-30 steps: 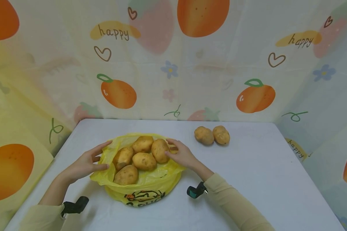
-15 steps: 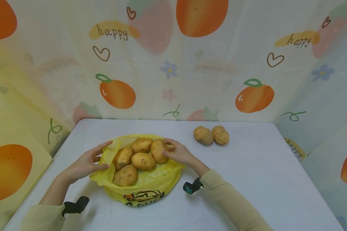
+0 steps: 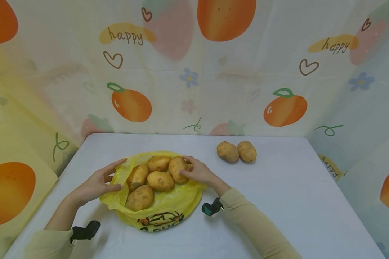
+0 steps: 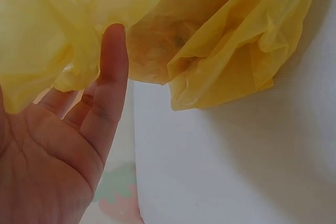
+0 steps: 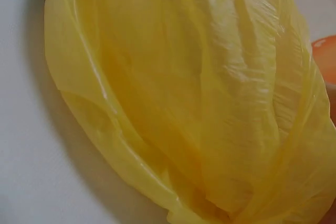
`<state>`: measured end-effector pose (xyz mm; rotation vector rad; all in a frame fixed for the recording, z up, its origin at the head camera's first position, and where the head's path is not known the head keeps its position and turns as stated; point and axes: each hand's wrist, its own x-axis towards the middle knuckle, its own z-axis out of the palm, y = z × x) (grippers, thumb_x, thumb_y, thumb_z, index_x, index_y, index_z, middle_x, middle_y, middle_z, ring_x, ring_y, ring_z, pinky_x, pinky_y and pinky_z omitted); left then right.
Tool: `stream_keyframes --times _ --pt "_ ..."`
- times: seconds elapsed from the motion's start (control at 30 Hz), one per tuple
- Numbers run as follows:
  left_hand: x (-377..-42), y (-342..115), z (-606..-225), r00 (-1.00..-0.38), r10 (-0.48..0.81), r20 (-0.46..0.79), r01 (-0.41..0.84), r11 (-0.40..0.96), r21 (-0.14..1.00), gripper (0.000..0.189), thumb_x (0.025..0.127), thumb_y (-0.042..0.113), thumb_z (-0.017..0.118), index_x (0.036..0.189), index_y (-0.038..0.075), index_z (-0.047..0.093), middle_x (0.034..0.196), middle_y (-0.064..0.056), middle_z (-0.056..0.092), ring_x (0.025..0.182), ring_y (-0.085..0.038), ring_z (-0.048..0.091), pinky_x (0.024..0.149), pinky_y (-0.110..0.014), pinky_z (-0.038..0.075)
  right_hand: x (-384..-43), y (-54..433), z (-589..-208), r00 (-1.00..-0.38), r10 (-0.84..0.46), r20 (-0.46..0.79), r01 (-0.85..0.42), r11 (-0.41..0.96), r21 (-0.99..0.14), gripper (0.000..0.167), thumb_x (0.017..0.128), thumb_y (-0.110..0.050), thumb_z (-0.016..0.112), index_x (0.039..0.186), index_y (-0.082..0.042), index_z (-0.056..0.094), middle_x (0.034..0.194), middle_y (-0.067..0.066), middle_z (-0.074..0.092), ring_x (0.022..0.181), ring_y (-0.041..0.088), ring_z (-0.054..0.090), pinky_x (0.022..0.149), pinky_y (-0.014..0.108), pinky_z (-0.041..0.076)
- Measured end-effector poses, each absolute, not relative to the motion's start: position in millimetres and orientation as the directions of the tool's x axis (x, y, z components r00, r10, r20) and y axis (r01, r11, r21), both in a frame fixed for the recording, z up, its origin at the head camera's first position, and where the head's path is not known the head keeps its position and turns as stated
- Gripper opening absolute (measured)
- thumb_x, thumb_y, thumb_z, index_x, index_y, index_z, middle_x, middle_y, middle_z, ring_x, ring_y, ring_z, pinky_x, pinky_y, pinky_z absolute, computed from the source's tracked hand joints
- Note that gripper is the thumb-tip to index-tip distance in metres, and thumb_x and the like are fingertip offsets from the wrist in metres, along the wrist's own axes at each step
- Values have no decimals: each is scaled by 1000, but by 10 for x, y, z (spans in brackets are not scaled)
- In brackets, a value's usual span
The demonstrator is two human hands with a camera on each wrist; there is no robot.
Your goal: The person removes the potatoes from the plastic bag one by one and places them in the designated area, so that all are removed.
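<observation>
An open yellow plastic bag (image 3: 178,201) with a dark print on its front holds several potatoes (image 3: 161,181). At the bag's left side is my left hand (image 3: 92,184), its fingers and thumb spread against the plastic. In the left wrist view, the palm of that left hand (image 4: 58,156) faces the bag (image 4: 231,66), with a fairly straight finger touching it. My right hand (image 3: 199,172) grips the rightmost potato (image 3: 177,169) inside the bag, thumb in front and fingers behind. Yellow plastic (image 5: 173,93) hides nearly all of the right hand in the right wrist view.
Two more potatoes, one on the left (image 3: 228,151) and one on the right (image 3: 247,151), lie side by side near the back of the white table (image 3: 278,194). A fruit-patterned curtain (image 3: 194,90) hangs behind the table and along its sides.
My right hand has moved slightly left, closing around the rightmost potato, and the right forearm has followed. The left hand stays nearly still at the bag's side.
</observation>
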<state>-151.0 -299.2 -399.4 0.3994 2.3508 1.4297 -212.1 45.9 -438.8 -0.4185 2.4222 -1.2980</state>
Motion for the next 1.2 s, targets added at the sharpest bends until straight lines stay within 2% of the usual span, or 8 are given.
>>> stream_keyframes --times 0.53,0.87,1.2 --pt "-1518 -2988 -4009 -894 420 -156 56 452 890 81 83 17 68 148 22 20 148 -18 22 123 -47 37 75 -28 51 -2152 349 -4400 -900 -407 -155 -171 658 -734 70 83 -36 65 142 -14 34 133 13 47 121 28 45 99 41 38" --pt "-1514 -2983 -3999 -894 416 -165 48 457 888 81 83 17 68 148 22 19 150 -18 17 123 -47 37 76 -28 51 -2116 363 -4417 -904 -401 -150 -137 604 -785 70 81 -33 69 140 -16 34 139 9 43 124 26 44 99 40 38" --pt "-1507 -2995 -4024 -895 407 -182 21 447 894 82 83 17 68 148 23 19 150 -17 17 122 -46 38 72 -32 52 -2074 408 -4447 -907 -389 -161 -95 562 -822 70 82 -33 70 140 -24 31 137 10 46 124 26 45 97 40 41"
